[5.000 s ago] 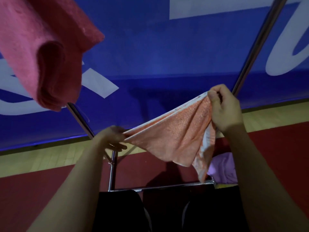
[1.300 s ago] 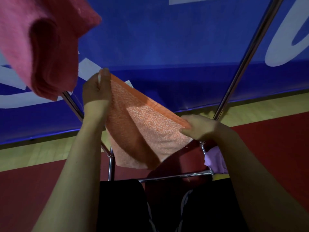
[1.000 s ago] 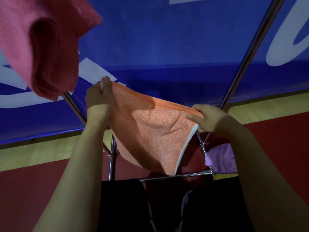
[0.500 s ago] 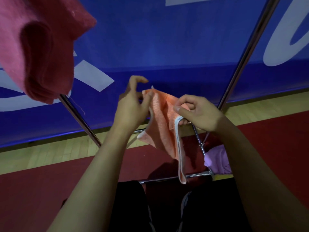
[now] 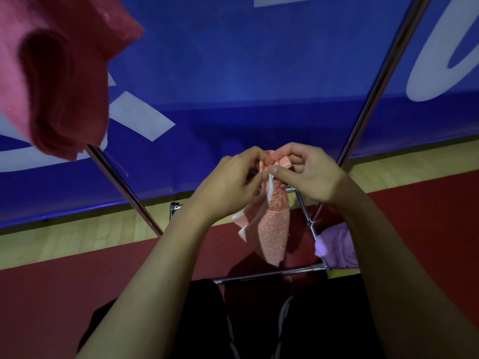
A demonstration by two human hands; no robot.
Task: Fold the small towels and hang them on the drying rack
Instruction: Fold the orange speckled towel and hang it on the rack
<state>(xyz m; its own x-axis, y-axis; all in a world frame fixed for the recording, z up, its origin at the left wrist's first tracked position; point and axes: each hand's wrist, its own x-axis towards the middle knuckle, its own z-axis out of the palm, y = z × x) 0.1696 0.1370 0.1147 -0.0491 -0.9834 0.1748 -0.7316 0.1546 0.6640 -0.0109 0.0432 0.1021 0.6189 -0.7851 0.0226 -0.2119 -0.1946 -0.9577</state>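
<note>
Towel (image 5: 274, 229) is dangling limp and light; left hand (image 5: 228, 185) and right hand (image 5: 313, 174) are pinching its bunched top corners.

Your left hand (image 5: 228, 185) and right hand (image 5: 313, 177) meet at centre, pinching a towel (image 5: 274, 229) that hangs below them. At 10 o'clock a second towel (image 5: 51, 81) drapes over the rack (image 5: 373, 99). At 4 o'clock a third towel (image 5: 337, 247) lies by the rack's lower corner, before the banner (image 5: 233, 73).

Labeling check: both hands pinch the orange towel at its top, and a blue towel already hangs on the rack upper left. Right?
Not quite: in the head view the hung towel is pink, not blue. Both hands, left and right, do pinch the orange towel at its top.
</note>
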